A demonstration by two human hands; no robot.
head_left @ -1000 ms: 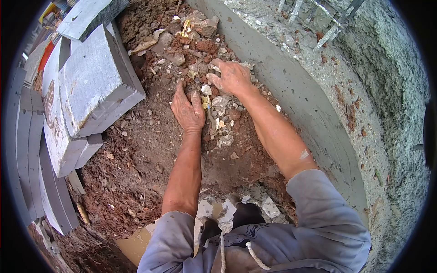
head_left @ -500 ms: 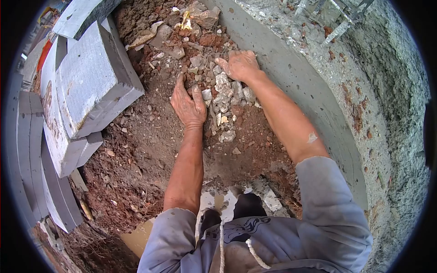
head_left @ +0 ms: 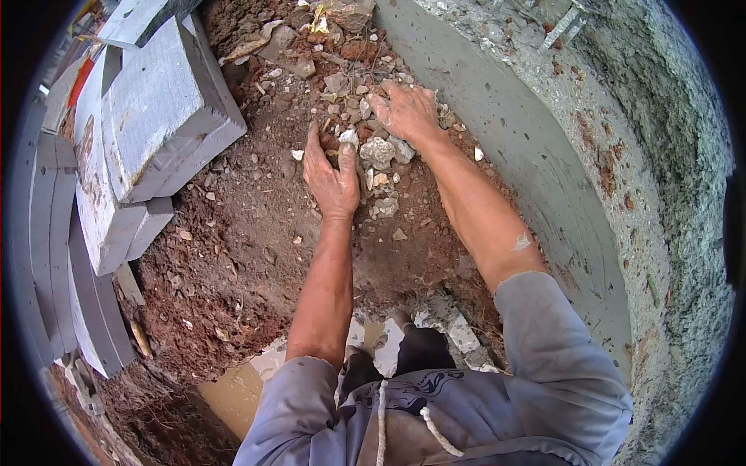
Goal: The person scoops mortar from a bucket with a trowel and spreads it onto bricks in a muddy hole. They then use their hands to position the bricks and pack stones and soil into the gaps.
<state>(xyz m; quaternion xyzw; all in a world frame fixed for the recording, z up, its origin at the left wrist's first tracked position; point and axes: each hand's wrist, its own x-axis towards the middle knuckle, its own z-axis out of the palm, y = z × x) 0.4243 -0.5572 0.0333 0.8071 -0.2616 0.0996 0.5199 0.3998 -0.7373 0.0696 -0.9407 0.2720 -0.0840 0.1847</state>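
Note:
Broken stones (head_left: 378,153) lie in a loose heap on the reddish soil (head_left: 249,248) between my two hands. My left hand (head_left: 332,179) rests at the heap's left side, thumb and fingers apart, with nothing held. A small white stone (head_left: 348,137) sits just beyond its thumb. At the right side, my right hand (head_left: 408,113) reaches over the rubble with its fingers spread and pointing left, touching the stones. Its palm is turned down, so what lies beneath it is hidden.
Pale grey blocks (head_left: 159,109) are stacked at the left. A smooth grey cement strip (head_left: 513,116) curves along the right, beside rough concrete (head_left: 660,194) with metal bars (head_left: 558,29). Muddy water (head_left: 233,396) lies by my feet. A crumpled yellow wrapper (head_left: 319,19) is at the top.
My left hand has shifted slightly right, closer to the stones. Stones in the heap have moved and spread, and a white chip now lies left of my left hand.

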